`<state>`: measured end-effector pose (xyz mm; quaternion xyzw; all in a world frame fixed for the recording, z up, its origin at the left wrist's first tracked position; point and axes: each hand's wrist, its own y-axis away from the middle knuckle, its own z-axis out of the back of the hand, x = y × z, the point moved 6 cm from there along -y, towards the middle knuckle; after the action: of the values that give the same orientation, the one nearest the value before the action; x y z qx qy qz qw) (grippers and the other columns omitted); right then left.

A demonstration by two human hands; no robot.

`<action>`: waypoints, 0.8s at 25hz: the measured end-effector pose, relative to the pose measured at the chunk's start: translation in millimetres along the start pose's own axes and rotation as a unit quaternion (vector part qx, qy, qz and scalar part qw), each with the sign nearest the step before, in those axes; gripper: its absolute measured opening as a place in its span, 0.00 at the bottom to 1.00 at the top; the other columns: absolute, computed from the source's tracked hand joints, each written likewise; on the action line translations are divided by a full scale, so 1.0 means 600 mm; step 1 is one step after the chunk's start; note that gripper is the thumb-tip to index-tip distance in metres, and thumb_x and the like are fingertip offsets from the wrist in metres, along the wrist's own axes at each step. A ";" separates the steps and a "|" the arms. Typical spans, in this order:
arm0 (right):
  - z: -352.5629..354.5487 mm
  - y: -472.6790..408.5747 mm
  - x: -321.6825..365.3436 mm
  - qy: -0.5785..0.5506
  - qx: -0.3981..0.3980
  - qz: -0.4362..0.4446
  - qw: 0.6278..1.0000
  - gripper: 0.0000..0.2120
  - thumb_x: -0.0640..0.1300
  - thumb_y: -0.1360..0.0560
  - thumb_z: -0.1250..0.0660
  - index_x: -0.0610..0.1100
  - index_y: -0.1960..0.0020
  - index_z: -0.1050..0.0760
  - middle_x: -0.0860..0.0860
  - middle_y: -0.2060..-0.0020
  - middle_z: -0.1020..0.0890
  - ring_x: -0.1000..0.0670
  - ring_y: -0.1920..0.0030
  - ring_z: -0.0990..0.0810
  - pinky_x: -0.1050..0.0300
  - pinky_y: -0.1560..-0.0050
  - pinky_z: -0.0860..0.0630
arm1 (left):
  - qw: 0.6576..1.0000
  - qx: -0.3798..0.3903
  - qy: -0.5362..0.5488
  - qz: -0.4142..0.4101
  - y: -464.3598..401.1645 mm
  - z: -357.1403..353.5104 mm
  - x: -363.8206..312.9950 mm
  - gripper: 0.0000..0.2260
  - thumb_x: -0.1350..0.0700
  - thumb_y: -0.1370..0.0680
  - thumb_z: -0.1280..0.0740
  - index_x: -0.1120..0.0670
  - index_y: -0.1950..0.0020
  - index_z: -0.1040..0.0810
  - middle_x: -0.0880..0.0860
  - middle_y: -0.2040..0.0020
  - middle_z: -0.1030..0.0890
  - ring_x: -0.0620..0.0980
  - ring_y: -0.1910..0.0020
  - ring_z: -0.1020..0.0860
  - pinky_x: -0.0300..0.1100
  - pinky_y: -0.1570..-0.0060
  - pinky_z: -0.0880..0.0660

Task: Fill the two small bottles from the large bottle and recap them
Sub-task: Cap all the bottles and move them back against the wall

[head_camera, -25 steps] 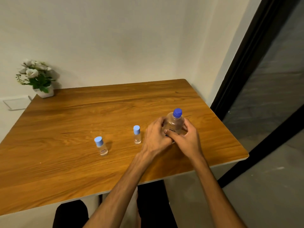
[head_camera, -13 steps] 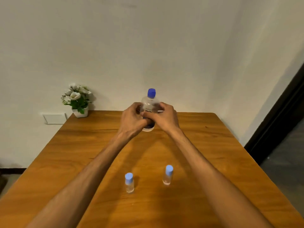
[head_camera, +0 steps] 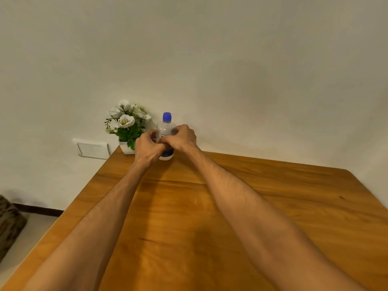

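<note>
left hand (head_camera: pixel 148 147) and right hand (head_camera: pixel 182 138) gripping capped large bottle (head_camera: pixel 166 128), wooden table (head_camera: pixel 262 206), pale wall (head_camera: pixel 231 59)

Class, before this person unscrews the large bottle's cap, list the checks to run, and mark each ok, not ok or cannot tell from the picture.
1. Large bottle upright: ok, it stands straight near the far edge of the table.
2. Bottle steadied: ok, the left hand and the right hand both grip its body.
3. Blue cap on and reachable: ok, it is in place and uncovered above the hands.
4. A hand free to twist the cap: not ok, both hold the body.
5. Two small bottles ready to be filled: cannot tell, they are out of view.
6. Room beside the bottle: cannot tell, the potted flowers stand close on its left.
</note>
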<state>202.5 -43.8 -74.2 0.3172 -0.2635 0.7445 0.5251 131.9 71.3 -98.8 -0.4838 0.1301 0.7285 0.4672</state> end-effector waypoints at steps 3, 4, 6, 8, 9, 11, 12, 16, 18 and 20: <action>-0.032 -0.045 -0.007 0.010 -0.005 -0.001 1.000 0.29 0.52 0.31 0.18 0.42 0.35 0.20 0.46 0.42 0.14 0.47 0.45 0.15 0.53 0.44 0.18 | 1.000 -0.015 -0.011 -0.011 -0.038 -0.019 0.033 0.21 0.62 0.27 0.26 0.61 0.34 0.20 0.59 0.45 0.15 0.53 0.49 0.19 0.51 0.42 0.18; -0.037 -0.055 -0.006 0.014 -0.012 0.006 1.000 0.28 0.52 0.31 0.18 0.42 0.35 0.20 0.46 0.42 0.13 0.46 0.44 0.15 0.53 0.43 0.18 | 1.000 -0.017 -0.016 -0.011 -0.046 -0.024 0.040 0.20 0.62 0.27 0.27 0.60 0.35 0.20 0.59 0.45 0.15 0.53 0.49 0.19 0.51 0.43 0.18; -0.040 -0.063 -0.013 0.025 -0.016 0.003 1.000 0.27 0.51 0.31 0.18 0.42 0.37 0.20 0.46 0.43 0.13 0.46 0.44 0.15 0.53 0.44 0.18 | 1.000 -0.006 -0.026 -0.002 -0.057 -0.034 0.046 0.20 0.62 0.27 0.26 0.60 0.36 0.20 0.58 0.45 0.15 0.54 0.49 0.17 0.51 0.44 0.18; -0.049 -0.057 -0.024 0.035 0.000 -0.014 0.999 0.26 0.50 0.30 0.18 0.41 0.37 0.20 0.45 0.43 0.13 0.46 0.44 0.14 0.52 0.43 0.17 | 0.999 0.002 -0.048 0.006 -0.052 -0.042 0.054 0.19 0.60 0.27 0.26 0.60 0.36 0.21 0.59 0.43 0.16 0.57 0.45 0.17 0.53 0.41 0.18; -0.049 -0.053 -0.026 0.039 0.007 -0.013 0.999 0.26 0.50 0.30 0.18 0.40 0.37 0.20 0.45 0.42 0.13 0.46 0.44 0.14 0.52 0.41 0.17 | 0.998 0.000 -0.058 0.011 -0.045 -0.044 0.054 0.19 0.59 0.27 0.25 0.59 0.36 0.22 0.59 0.42 0.16 0.58 0.44 0.17 0.53 0.40 0.19; -0.006 0.029 -0.034 0.018 0.014 -0.022 0.999 0.28 0.51 0.29 0.18 0.40 0.35 0.21 0.45 0.41 0.14 0.46 0.43 0.15 0.52 0.40 0.17 | 0.997 0.006 -0.080 0.005 0.039 -0.025 0.002 0.20 0.58 0.26 0.25 0.60 0.36 0.23 0.60 0.40 0.18 0.59 0.42 0.19 0.53 0.39 0.20; -0.003 0.036 -0.031 0.021 0.007 -0.017 1.000 0.29 0.52 0.28 0.18 0.39 0.34 0.22 0.45 0.40 0.15 0.45 0.42 0.15 0.52 0.41 0.18 | 0.997 -0.010 -0.082 0.009 0.048 -0.021 0.007 0.22 0.57 0.26 0.24 0.60 0.35 0.24 0.60 0.38 0.19 0.60 0.40 0.20 0.54 0.36 0.20; 0.065 0.139 -0.083 0.035 -0.009 -0.058 0.998 0.33 0.57 0.26 0.20 0.40 0.30 0.25 0.44 0.35 0.18 0.44 0.36 0.19 0.55 0.45 0.24 | 0.996 -0.002 -0.084 0.011 0.171 -0.003 -0.022 0.29 0.53 0.24 0.24 0.60 0.27 0.27 0.60 0.30 0.23 0.59 0.30 0.25 0.55 0.29 0.26; 0.095 0.147 -0.091 0.056 -0.016 -0.044 0.997 0.34 0.58 0.27 0.21 0.41 0.28 0.25 0.45 0.33 0.19 0.44 0.34 0.19 0.54 0.42 0.22 | 0.998 0.004 -0.059 0.007 0.181 0.004 -0.021 0.29 0.53 0.24 0.25 0.60 0.25 0.27 0.59 0.30 0.23 0.58 0.32 0.23 0.54 0.30 0.25; 0.127 0.156 -0.093 0.052 -0.005 -0.030 0.998 0.33 0.59 0.27 0.21 0.42 0.29 0.23 0.45 0.32 0.18 0.45 0.34 0.19 0.52 0.39 0.21 | 0.999 0.023 -0.045 0.010 0.187 0.013 -0.023 0.28 0.54 0.23 0.25 0.58 0.24 0.27 0.58 0.31 0.21 0.55 0.34 0.21 0.52 0.33 0.23</action>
<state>142.6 -162.3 -70.9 0.2828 -0.2299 0.7422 0.5623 38.3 9.2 -113.2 -0.4382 0.1304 0.7511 0.4763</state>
